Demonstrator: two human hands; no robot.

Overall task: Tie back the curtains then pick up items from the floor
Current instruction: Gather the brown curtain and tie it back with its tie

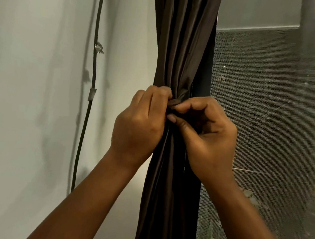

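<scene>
A dark brown curtain (184, 43) hangs gathered into a narrow bundle between the wall and the window. A strip of the same dark cloth, the tie-back (175, 104), crosses the bundle at its waist. My left hand (138, 125) grips the tie-back and the gathered cloth from the left, fingers curled in. From the right, my right hand (208, 137) pinches the tie-back between thumb and forefinger. Both hands meet at the knot, which they partly hide. No floor or floor items are in view.
A pale wall (34, 84) fills the left, with a black cable (92, 71) clipped down it. To the right is a window covered by a grey mesh screen (262, 112), with a dark frame post (312, 15) above.
</scene>
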